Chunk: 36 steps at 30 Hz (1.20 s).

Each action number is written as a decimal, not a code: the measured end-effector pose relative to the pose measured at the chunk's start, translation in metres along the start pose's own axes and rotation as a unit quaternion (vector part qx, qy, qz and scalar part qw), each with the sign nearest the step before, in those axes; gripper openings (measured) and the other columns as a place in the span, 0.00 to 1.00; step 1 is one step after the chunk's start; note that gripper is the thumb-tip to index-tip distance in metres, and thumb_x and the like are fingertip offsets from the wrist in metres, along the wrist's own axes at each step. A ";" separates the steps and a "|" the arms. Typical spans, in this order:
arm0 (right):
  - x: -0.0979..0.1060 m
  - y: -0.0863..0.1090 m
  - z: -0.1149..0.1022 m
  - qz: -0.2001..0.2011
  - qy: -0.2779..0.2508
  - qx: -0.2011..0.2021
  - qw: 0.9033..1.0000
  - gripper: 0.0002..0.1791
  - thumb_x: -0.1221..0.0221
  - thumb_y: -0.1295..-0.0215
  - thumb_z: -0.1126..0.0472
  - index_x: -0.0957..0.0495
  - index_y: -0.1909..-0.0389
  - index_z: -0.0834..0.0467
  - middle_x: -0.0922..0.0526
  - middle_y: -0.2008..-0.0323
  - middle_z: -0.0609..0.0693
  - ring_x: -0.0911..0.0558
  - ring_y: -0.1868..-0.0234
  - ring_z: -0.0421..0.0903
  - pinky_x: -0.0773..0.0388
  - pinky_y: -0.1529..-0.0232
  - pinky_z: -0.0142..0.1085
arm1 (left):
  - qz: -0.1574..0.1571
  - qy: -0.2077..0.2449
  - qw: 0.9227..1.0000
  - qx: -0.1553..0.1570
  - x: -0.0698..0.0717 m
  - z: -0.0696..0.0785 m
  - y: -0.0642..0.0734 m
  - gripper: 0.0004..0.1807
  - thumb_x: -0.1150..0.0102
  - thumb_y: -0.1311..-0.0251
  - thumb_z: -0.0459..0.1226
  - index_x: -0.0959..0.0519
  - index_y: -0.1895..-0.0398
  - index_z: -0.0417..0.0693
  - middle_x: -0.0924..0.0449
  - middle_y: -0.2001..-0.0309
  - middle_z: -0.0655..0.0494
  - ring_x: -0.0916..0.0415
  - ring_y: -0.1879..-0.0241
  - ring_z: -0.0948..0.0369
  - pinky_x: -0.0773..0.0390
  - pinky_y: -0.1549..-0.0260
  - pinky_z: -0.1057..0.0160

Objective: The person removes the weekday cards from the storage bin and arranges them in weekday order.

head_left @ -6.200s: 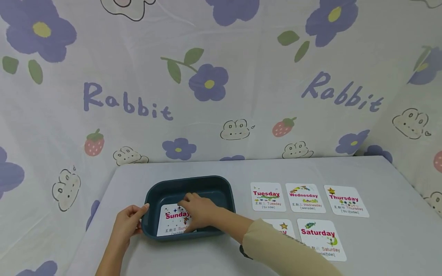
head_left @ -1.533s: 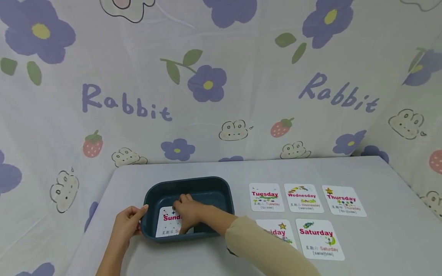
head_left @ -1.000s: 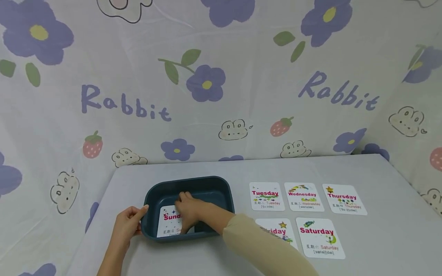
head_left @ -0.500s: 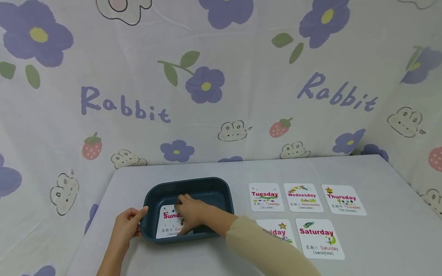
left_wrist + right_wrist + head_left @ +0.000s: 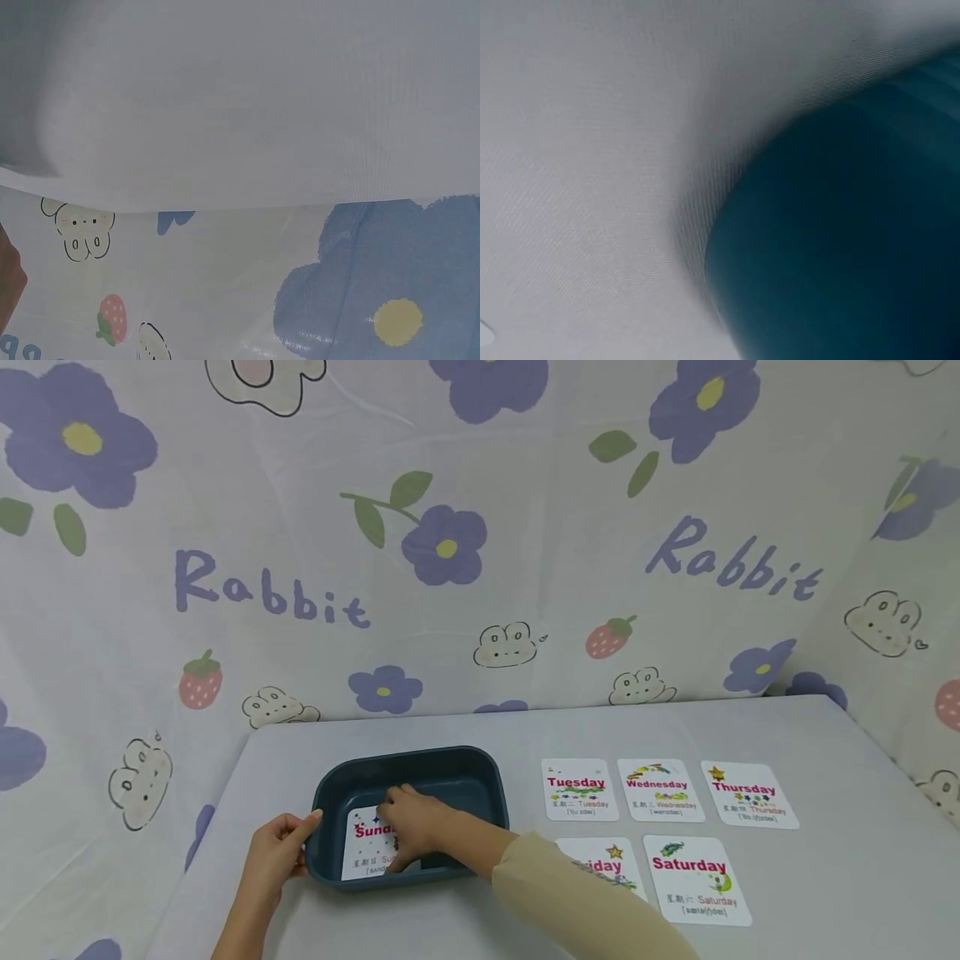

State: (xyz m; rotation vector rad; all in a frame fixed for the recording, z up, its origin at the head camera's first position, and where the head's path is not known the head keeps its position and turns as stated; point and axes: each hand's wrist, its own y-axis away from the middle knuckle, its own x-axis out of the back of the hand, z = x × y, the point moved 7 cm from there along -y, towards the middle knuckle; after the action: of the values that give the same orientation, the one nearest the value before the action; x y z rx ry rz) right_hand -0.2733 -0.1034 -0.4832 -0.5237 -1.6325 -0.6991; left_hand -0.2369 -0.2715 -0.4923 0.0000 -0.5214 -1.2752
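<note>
A dark teal plastic bin [image 5: 491, 777] stands on the left part of the table. My left hand [image 5: 276, 850] grips its left end, thumb on the rim and fingers below outside. Inside lies a white flash card reading "Sunday" [image 5: 367, 852]. Reaching in from the right, my right hand [image 5: 416, 827] holds this card, fingers bent toward its upper part and thumb by its lower edge. The hand covers the card's right part. In the right wrist view the bin's dark wall [image 5: 832, 225] fills the right side; neither the card nor the fingers appear there.
Right of the bin lie the Tuesday card [image 5: 580, 802], Wednesday card [image 5: 660, 802] and Thursday card [image 5: 750, 806]. Nearer are the Friday card [image 5: 611, 852], partly under my right sleeve [image 5: 577, 893], and the Saturday card [image 5: 697, 893]. Behind the table [image 5: 817, 752] hangs a flowered cloth [image 5: 510, 593].
My right hand stays in the bin at the Sunday card, with only small shifts of its fingers and sleeve. The left hand keeps its grip; the view drifts slightly.
</note>
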 end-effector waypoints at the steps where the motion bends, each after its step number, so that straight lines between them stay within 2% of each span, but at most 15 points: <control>1: 0.000 0.000 0.000 0.001 0.002 -0.002 1.000 0.44 0.32 0.61 0.35 0.29 0.44 0.54 0.29 0.48 0.47 0.32 0.51 0.41 0.27 0.54 0.29 | 0.000 0.000 1.000 0.000 0.000 0.000 0.000 0.19 0.44 0.40 0.47 0.30 0.71 0.39 0.36 0.83 0.58 0.35 0.84 0.64 0.27 0.85 0.68; 11: -0.001 0.000 -0.001 0.037 0.033 -0.003 0.999 0.50 0.34 0.63 0.31 0.33 0.40 0.57 0.33 0.48 0.48 0.36 0.52 0.41 0.27 0.57 0.26 | -0.001 -0.006 1.000 -0.004 0.000 0.002 0.001 0.18 0.45 0.40 0.47 0.31 0.71 0.39 0.36 0.83 0.58 0.35 0.84 0.64 0.27 0.84 0.68; 16: -0.003 0.000 0.000 0.034 0.006 -0.005 0.999 0.50 0.33 0.62 0.33 0.34 0.40 0.56 0.34 0.49 0.49 0.37 0.52 0.41 0.28 0.59 0.26 | -0.002 -0.013 1.000 -0.003 0.000 0.001 0.001 0.19 0.45 0.40 0.47 0.31 0.70 0.38 0.36 0.82 0.58 0.35 0.83 0.63 0.27 0.84 0.68; 24: -0.002 0.003 -0.001 0.035 -0.016 0.000 0.999 0.44 0.32 0.61 0.36 0.30 0.43 0.54 0.32 0.50 0.47 0.35 0.52 0.41 0.30 0.52 0.28 | -0.002 -0.013 1.000 -0.006 0.000 0.002 0.002 0.19 0.45 0.39 0.47 0.31 0.69 0.38 0.36 0.82 0.57 0.35 0.84 0.63 0.27 0.84 0.69; 27: -0.004 0.003 0.000 0.026 -0.032 -0.007 0.999 0.42 0.31 0.60 0.38 0.29 0.44 0.54 0.32 0.50 0.47 0.34 0.53 0.40 0.30 0.53 0.27 | -0.001 -0.014 1.000 -0.006 0.000 0.002 0.002 0.19 0.45 0.39 0.47 0.31 0.69 0.38 0.36 0.82 0.57 0.35 0.84 0.63 0.27 0.84 0.68; 36: -0.002 0.002 0.005 0.008 -0.077 -0.038 0.996 0.44 0.28 0.64 0.40 0.30 0.46 0.58 0.34 0.50 0.49 0.36 0.52 0.42 0.30 0.55 0.27 | 0.000 -0.010 1.000 -0.008 0.000 0.000 -0.001 0.20 0.44 0.40 0.48 0.30 0.70 0.38 0.36 0.82 0.58 0.35 0.84 0.64 0.27 0.85 0.68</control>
State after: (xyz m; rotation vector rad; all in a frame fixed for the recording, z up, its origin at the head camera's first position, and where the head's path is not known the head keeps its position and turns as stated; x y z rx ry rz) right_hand -0.2752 -0.0987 -0.4854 -0.6592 -1.7480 -0.7252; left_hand -0.2377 -0.2716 -0.4926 -0.0256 -0.5276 -1.2806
